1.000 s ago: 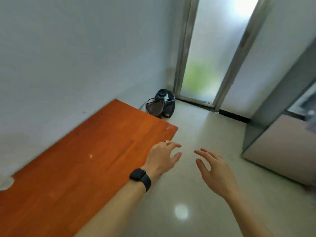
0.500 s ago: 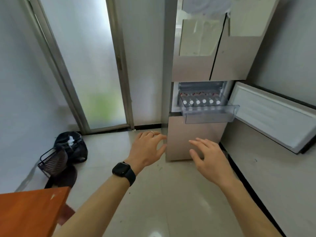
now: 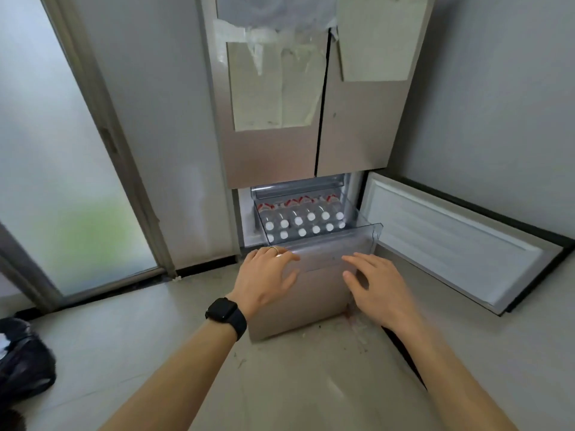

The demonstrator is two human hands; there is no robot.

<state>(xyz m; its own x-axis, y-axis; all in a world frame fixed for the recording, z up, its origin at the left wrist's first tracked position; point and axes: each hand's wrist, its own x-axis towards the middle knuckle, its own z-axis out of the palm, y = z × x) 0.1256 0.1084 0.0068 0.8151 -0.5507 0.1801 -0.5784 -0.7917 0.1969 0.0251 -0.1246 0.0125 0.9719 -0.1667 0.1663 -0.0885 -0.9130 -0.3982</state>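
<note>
The clear drawer (image 3: 336,247) stands extended from the lower compartment of the refrigerator (image 3: 273,150), beside the swung-open lower door (image 3: 451,241). It holds rows of bottles (image 3: 298,220) with white caps, lying with the caps toward the front. The 2 hands are level with the drawer front. The left hand (image 3: 267,275), with a ring (image 3: 275,249) and a black watch (image 3: 225,312), is at the front's left end. The right hand (image 3: 379,287) is just below its right half. Both hands have their fingers spread and relaxed and grasp nothing. Whether they touch the drawer cannot be determined. A black bag (image 3: 21,365) lies on the floor at far left.
</note>
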